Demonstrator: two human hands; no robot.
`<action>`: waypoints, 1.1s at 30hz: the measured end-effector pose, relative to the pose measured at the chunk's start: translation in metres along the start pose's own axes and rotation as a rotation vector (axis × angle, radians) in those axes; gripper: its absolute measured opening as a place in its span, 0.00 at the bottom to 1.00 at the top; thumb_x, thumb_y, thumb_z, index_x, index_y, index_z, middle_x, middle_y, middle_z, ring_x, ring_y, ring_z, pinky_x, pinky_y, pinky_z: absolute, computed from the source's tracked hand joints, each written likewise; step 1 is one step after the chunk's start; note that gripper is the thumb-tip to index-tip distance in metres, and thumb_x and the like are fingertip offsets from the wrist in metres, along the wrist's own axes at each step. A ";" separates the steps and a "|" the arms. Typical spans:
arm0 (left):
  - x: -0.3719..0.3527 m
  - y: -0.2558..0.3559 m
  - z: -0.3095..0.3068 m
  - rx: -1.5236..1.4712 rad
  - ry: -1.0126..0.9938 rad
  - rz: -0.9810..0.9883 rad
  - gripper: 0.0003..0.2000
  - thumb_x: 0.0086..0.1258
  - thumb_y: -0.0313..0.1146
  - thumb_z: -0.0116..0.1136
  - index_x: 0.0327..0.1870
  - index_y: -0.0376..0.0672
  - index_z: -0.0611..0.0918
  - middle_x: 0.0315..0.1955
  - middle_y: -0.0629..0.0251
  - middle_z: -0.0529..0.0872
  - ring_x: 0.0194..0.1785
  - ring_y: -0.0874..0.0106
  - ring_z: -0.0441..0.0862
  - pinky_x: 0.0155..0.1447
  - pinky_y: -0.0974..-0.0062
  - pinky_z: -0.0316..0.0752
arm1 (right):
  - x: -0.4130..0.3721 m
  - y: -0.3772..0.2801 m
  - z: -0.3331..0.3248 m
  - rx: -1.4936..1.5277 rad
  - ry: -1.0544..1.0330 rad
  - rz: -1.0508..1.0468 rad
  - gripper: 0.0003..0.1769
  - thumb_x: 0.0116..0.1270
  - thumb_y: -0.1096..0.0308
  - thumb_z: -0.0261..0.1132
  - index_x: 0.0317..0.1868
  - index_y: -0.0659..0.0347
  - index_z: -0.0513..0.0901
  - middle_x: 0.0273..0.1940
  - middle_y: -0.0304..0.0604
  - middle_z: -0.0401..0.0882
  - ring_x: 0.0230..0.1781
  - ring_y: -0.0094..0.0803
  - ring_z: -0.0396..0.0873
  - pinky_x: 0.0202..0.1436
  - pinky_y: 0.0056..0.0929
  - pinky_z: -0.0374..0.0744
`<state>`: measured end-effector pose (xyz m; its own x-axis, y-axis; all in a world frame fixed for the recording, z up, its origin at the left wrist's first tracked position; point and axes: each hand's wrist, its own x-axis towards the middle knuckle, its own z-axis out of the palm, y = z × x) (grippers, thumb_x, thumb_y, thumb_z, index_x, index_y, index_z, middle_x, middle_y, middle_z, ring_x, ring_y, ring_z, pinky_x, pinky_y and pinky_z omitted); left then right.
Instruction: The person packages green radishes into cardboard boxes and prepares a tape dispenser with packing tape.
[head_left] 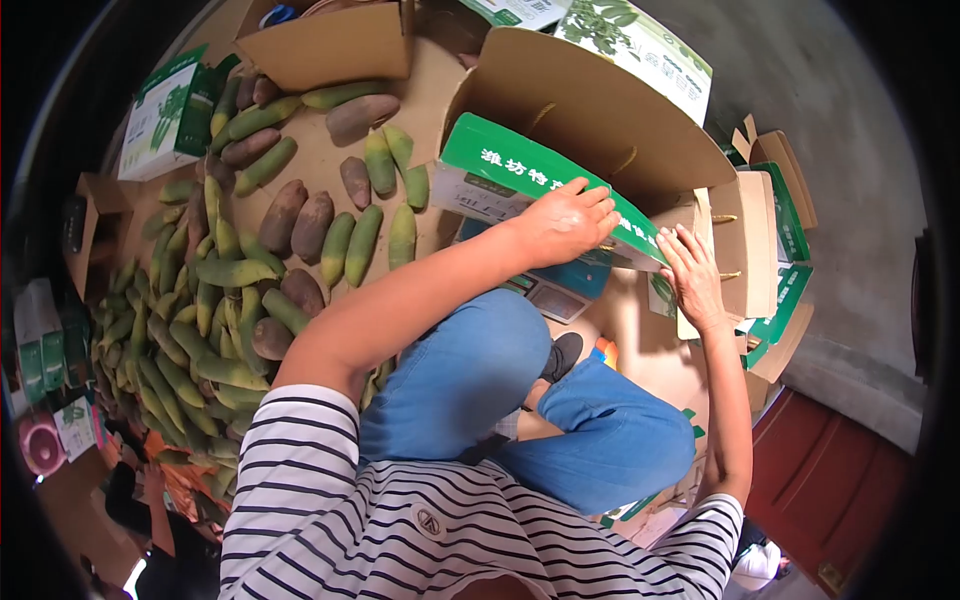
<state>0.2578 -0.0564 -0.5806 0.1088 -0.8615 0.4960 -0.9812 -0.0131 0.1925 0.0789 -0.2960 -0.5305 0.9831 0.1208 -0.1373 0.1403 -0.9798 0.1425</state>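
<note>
A cardboard carton with a green and white printed side stands tilted in front of my knees, its top open. My left hand lies over the green upper edge of the printed side, fingers curled onto it. At the right end of the same edge, my right hand holds the corner, fingers bent over the cardboard. Below the carton is a blue weighing scale, partly covered by it. Left of my left forearm lie several loose green radishes and brownish-purple ones. The carton's inside is mostly hidden.
A large heap of green radishes fills the left side. Other cartons stand at the back left, at the top and at the right. A red door is at lower right. Another person's arm shows at lower left.
</note>
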 end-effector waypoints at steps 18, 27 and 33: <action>-0.034 -0.036 -0.037 0.089 -0.140 0.025 0.20 0.67 0.33 0.54 0.61 0.42 0.76 0.59 0.63 0.79 0.65 0.66 0.73 0.70 0.61 0.64 | 0.034 -0.029 -0.006 0.048 0.141 -0.084 0.29 0.65 0.58 0.62 0.64 0.60 0.72 0.65 0.45 0.71 0.69 0.41 0.64 0.74 0.43 0.60; -0.033 -0.039 -0.048 0.033 -0.154 -0.058 0.22 0.62 0.27 0.60 0.60 0.40 0.76 0.57 0.57 0.80 0.63 0.61 0.76 0.67 0.61 0.68 | 0.057 -0.049 0.010 0.185 0.359 -0.053 0.27 0.62 0.57 0.66 0.60 0.59 0.75 0.61 0.43 0.75 0.66 0.41 0.69 0.69 0.43 0.68; -0.081 -0.087 -0.102 0.232 -0.229 -0.073 0.21 0.64 0.29 0.61 0.60 0.42 0.76 0.60 0.62 0.79 0.67 0.64 0.71 0.71 0.60 0.62 | 0.013 -0.010 0.018 0.142 0.271 -0.029 0.32 0.59 0.60 0.67 0.65 0.55 0.72 0.63 0.39 0.74 0.69 0.39 0.66 0.71 0.46 0.65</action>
<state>0.3510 0.0667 -0.5513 0.1674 -0.9454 0.2796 -0.9851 -0.1715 0.0100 0.0886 -0.2873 -0.5514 0.9770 0.1689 0.1303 0.1702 -0.9854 0.0011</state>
